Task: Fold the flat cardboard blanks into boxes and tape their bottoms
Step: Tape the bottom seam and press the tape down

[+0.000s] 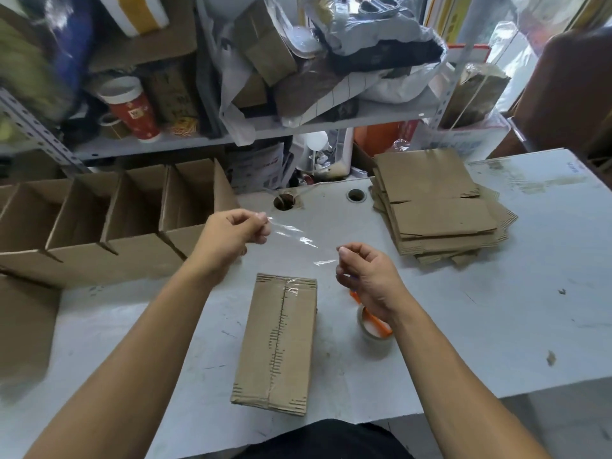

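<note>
A folded cardboard box (277, 342) stands bottom up on the white table (496, 326) in front of me, its two flaps meeting along a centre seam. Clear tape shows on the seam at its far and near ends. My left hand (231, 236) and my right hand (367, 273) pinch the two ends of a strip of clear tape (301, 240), stretched in the air above the far end of the box. A roll of clear tape (372, 329) lies on the table under my right wrist, with an orange tool (374, 318) across it.
A stack of flat cardboard blanks (437, 203) lies at the back right of the table. Several finished open boxes (109, 210) stand in a row at the left. Two round cable holes (356, 195) pierce the table's far edge. Cluttered shelves (265, 124) rise behind.
</note>
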